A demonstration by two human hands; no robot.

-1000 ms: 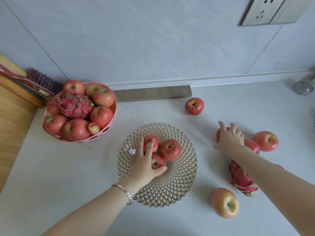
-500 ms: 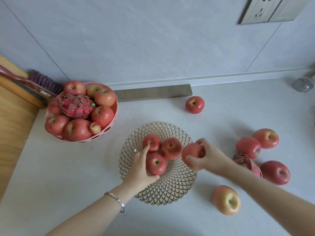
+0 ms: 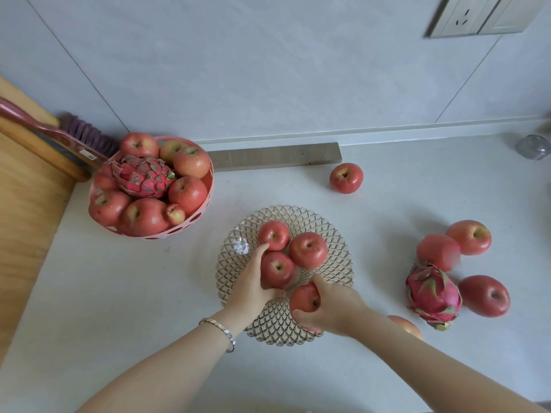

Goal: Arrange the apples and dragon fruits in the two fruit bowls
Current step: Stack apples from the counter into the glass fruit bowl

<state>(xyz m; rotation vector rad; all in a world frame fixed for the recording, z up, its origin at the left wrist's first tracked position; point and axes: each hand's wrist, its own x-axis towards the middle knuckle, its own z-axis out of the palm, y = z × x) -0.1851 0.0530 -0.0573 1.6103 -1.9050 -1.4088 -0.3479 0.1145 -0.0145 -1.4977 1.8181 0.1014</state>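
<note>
A clear lattice bowl (image 3: 337,234) sits mid-counter with three red apples in it. My left hand (image 3: 250,289) cups the nearest of them (image 3: 277,268). My right hand (image 3: 334,308) grips a fourth apple (image 3: 304,298) over the bowl's near side. A pink bowl (image 3: 208,189) at the left holds several apples and a dragon fruit (image 3: 143,177). To the right, a second dragon fruit (image 3: 432,295) lies on the counter among three apples (image 3: 438,251). One apple (image 3: 346,177) lies alone near the back, and another (image 3: 407,324) shows partly behind my right forearm.
A grey wooden strip (image 3: 277,156) lies along the wall. A brush (image 3: 59,135) leans by the pink bowl at the wooden edge (image 3: 26,210) on the left. A small glass lid (image 3: 533,146) sits far right. A wall socket (image 3: 465,13) is above.
My right hand picked an apple from the right-hand pile and carried it left and down into the lattice bowl's near side. My left hand stayed cupped on an apple in the bowl.
</note>
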